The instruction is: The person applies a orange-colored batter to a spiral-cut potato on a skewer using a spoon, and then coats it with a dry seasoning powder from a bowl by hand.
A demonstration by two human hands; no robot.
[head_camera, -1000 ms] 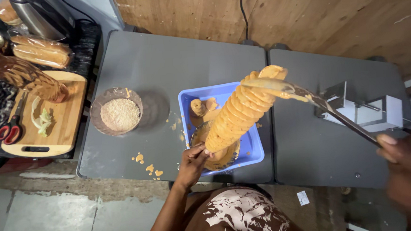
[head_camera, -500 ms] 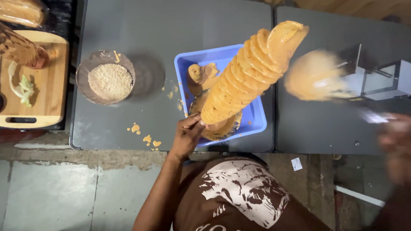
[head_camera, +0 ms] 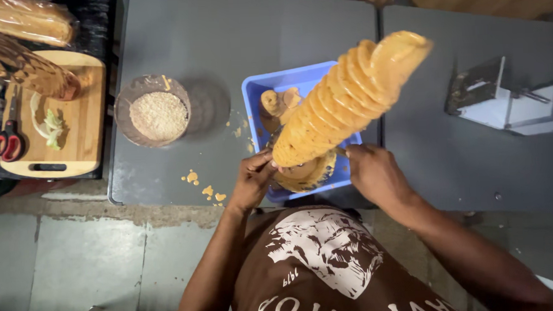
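Nearest the body, left hand (head_camera: 252, 179) pinching the low end of a battered spiral potato (head_camera: 343, 101), ridged, orange and glossy; right hand (head_camera: 369, 169) curled beside the same end, grip unclear. Just under, blue plastic tray (head_camera: 257, 90) holding batter. Farther left, glass bowl (head_camera: 151, 111) of pale crumbs, wooden board (head_camera: 83, 131).

head camera, steep downward view, close above grey table (head_camera: 251, 30)
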